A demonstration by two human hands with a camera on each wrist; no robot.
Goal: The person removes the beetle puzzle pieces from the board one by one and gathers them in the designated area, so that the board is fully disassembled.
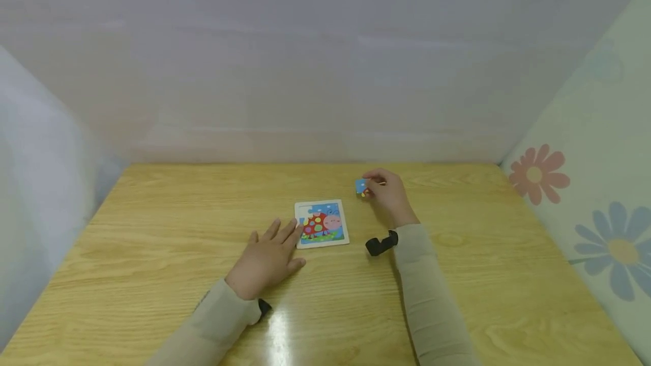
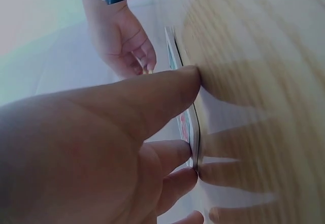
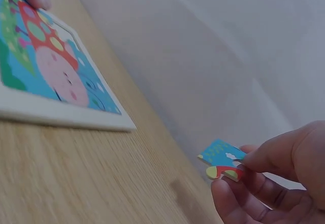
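A square jigsaw puzzle (image 1: pixel 333 237) with a white frame lies flat on the table, showing a red spotted ladybug with a pink face. Its upper left corner has a bare white gap. The left hand (image 1: pixel 269 258) lies with fingers spread, its fingertips touching the frame's left edge; in the left wrist view the thumb (image 2: pixel 167 89) points along the near side. To the right of the frame and slightly beyond it, the right hand (image 1: pixel 389 194) pinches a puzzle piece (image 3: pixel 221 155) between thumb and fingers. The piece is blue with red and yellow parts, held above the tabletop.
The wooden table (image 1: pixel 152 230) reaches back to a pale cloth wall (image 1: pixel 305 83). On the right stands a panel with a red flower (image 1: pixel 534 174) and a blue flower. Black wrist cameras (image 1: pixel 380 244) sit at both sleeves.
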